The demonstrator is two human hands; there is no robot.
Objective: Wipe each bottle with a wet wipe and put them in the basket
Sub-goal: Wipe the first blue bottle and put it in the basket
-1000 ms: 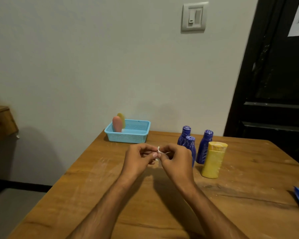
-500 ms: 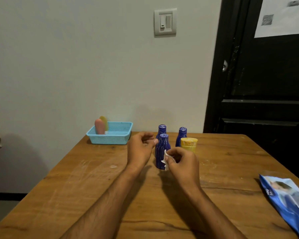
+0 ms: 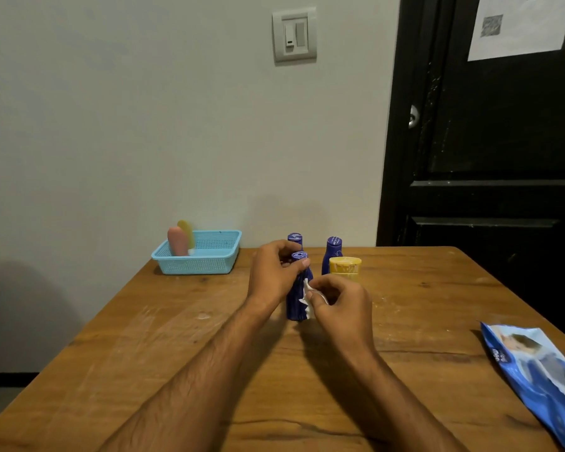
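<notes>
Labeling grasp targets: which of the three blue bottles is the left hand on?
The nearest blue bottle, front of the group: left hand grips its neck. The two behind stand untouched.

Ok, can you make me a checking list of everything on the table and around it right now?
Surface: brown wooden table, with pale smears.
Job's things: three dark blue plastic bottles; the nearest blue bottle stands upright, two more behind. Yellow plastic bottle beside them. Light blue mesh plastic basket already holds a pink bottle and a yellow-green one. Small white wet wipe.
Clutter: blue wet-wipe packet at the table's right edge.
Grippers: left hand grips the nearest blue bottle's neck; right hand pinches the wipe against its side.
Cables: nothing seen.
Surroundings: pale wall, white wall switch, black door with a paper notice.
</notes>
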